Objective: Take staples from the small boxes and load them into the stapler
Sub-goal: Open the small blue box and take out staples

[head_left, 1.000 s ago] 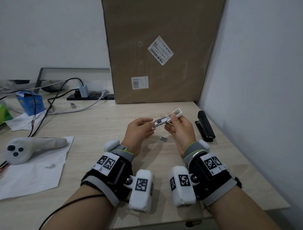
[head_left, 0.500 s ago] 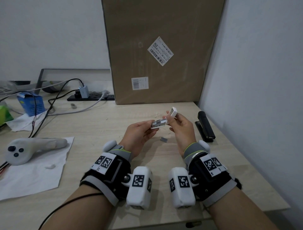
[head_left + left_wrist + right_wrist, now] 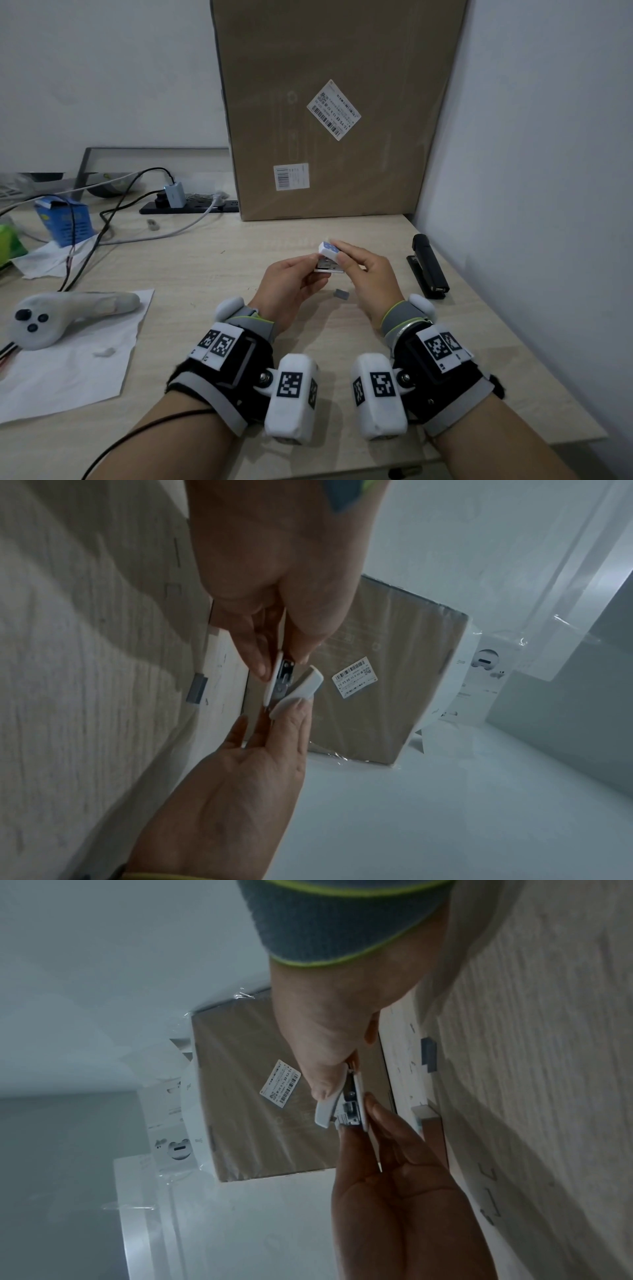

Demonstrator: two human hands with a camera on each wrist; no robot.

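Left hand pinches the base of a small white stapler, thumb on top and fingers underneath. The stapler's long axis runs left-right between the two hands, above the tabletop, not resting on it.

Right hand pinches the stapler's white top cover, which is hinged up at an angle off the base. The metal staple channel shows in the gap. Whether it has staples in it: too small to tell.

Key relation: cover sits above and right of the channel, hinge toward the right fingers, open mouth toward the left fingers. Next move probably turns on that gap, either feeding a strip along the long axis or swinging the cover down.

A small grey staple strip lies on the tabletop just below the hands, slightly nearer the right fingers. A black stapler lies further right of the right hand, long axis front-back, untouched.

No staple boxes clearly identifiable.
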